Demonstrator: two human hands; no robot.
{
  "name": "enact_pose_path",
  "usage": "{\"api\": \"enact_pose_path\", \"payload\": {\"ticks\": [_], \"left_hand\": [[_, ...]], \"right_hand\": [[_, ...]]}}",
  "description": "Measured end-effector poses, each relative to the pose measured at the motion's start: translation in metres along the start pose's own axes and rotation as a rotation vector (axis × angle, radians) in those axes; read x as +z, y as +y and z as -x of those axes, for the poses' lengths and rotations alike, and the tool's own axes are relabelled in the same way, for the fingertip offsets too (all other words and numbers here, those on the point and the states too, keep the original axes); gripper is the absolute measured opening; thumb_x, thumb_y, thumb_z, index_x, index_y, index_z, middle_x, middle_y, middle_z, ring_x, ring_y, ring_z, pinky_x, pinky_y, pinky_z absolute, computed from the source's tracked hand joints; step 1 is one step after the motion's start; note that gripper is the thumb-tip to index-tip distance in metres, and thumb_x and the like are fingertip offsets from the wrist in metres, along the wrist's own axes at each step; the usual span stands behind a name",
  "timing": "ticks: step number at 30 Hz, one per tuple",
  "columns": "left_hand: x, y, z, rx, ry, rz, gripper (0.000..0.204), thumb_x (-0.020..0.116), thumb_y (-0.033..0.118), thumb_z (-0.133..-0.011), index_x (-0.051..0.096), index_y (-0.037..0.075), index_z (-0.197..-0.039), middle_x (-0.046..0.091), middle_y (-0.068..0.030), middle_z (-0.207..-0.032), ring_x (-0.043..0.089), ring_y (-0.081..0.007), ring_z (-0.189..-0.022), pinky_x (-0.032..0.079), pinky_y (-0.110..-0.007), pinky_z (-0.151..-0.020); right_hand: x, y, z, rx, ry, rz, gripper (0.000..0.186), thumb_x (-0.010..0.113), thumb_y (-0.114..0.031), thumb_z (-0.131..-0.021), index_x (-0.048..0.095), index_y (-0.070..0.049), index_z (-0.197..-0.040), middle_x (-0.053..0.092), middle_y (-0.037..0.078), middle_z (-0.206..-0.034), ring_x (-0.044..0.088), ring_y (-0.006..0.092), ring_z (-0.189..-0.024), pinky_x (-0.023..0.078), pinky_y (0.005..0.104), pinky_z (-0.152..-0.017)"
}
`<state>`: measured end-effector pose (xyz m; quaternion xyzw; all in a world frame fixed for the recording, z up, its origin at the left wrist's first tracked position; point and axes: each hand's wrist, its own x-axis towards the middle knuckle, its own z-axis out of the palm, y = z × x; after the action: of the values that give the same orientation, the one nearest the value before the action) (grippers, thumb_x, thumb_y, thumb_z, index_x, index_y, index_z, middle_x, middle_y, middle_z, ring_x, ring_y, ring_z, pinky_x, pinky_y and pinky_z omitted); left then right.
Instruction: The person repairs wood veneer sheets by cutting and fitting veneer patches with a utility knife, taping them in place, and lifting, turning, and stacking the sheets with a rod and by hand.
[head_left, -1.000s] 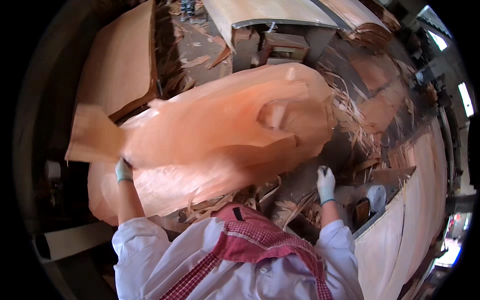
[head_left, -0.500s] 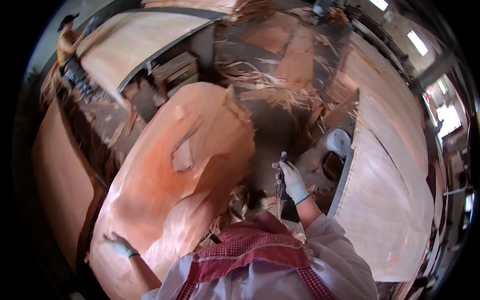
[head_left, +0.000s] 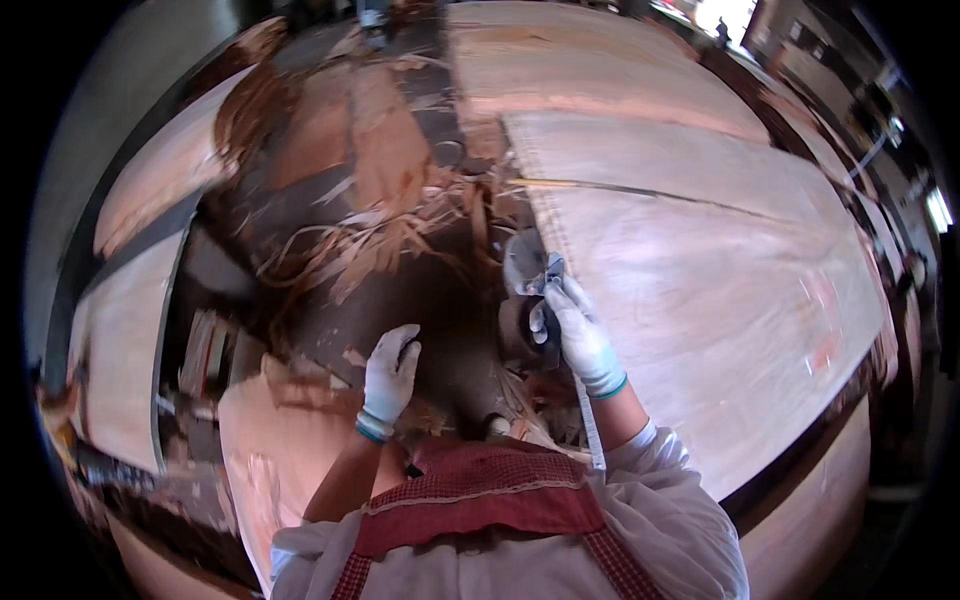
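My right hand (head_left: 585, 340), in a white glove with a green cuff, is closed around a dark narrow hand tool (head_left: 554, 268) whose exact kind I cannot make out. It is by the near left edge of a broad stack of pale wood veneer sheets (head_left: 700, 300). My left hand (head_left: 388, 375), gloved the same way, hangs in the air in front of my apron with curved fingers apart and nothing in them. Below and left of it lies a pinkish veneer sheet (head_left: 285, 440), partly hidden by my left arm.
Torn veneer strips (head_left: 380, 235) litter the dark floor ahead. A pale bucket (head_left: 522, 260) and a dark round container (head_left: 518, 328) stand against the right stack. A thin stick (head_left: 640, 190) lies across that stack. A veneer-topped table (head_left: 125, 330) is at left.
My view has turned right. My left hand has come off the large veneer sheet and moved in front of me. The right hand still grips the dark tool, now beside the right stack.
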<state>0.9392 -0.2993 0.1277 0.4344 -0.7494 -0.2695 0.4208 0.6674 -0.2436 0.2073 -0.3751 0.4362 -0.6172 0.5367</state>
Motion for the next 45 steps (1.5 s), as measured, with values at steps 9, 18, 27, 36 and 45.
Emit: {"api": "enact_pose_path", "payload": {"ticks": [9,18,27,36,45], "left_hand": [[0.185,-0.024,-0.205,0.271,-0.454,0.107,0.023,0.060,0.014,-0.088,0.060,0.004,-0.108,0.064,-0.0167,-0.103,0.060,-0.0361,-0.098,0.048,-0.041,-0.085],[0.324,-0.112,-0.393,0.245,-0.527,-0.645,0.042,0.065,0.028,-0.083,0.052,0.006,-0.116,0.061,-0.0187,-0.109,0.059,-0.0315,-0.104,0.048,-0.043,-0.085],[0.321,-0.169,-0.436,0.433,-1.184,-0.788,0.020,0.058,0.024,-0.084,0.066,0.007,-0.093,0.067,-0.0169,-0.081,0.066,-0.0341,-0.085,0.051,-0.046,-0.075],[0.403,-0.187,-0.628,0.110,-0.558,-0.540,0.046,0.059,0.035,-0.086,0.054,0.001,-0.117,0.064,-0.0264,-0.101,0.062,-0.0415,-0.094,0.049,-0.050,-0.083],[0.476,-0.191,-0.676,-0.271,-0.368,-0.523,0.073,0.059,0.034,-0.084,0.028,0.010,-0.145,0.054,-0.0208,-0.130,0.056,-0.0378,-0.113,0.045,-0.048,-0.096]], "right_hand": [[-0.104,0.013,-0.023,0.208,0.509,0.193,0.045,0.048,-0.031,-0.100,0.051,-0.002,-0.134,0.064,0.001,-0.088,0.048,0.0039,-0.060,0.042,0.0204,-0.055],[-0.175,0.142,0.021,0.666,0.849,1.376,0.036,0.043,-0.029,-0.096,0.062,0.001,-0.092,0.065,0.026,-0.081,0.062,0.0440,-0.075,0.050,0.0522,-0.067],[-0.167,0.167,0.010,1.037,0.915,1.367,0.037,0.043,-0.034,-0.095,0.060,-0.001,-0.100,0.067,0.025,-0.085,0.065,0.0423,-0.081,0.051,0.0523,-0.069],[-0.158,0.160,-0.015,1.206,1.131,1.321,0.036,0.048,-0.036,-0.093,0.059,-0.003,-0.102,0.068,0.023,-0.084,0.066,0.0410,-0.080,0.051,0.0497,-0.071],[-0.142,0.121,-0.069,0.502,1.524,0.413,0.017,0.063,-0.019,-0.088,0.064,-0.003,-0.093,0.056,-0.001,-0.069,0.049,0.0090,-0.055,0.040,0.0250,-0.051]]}}
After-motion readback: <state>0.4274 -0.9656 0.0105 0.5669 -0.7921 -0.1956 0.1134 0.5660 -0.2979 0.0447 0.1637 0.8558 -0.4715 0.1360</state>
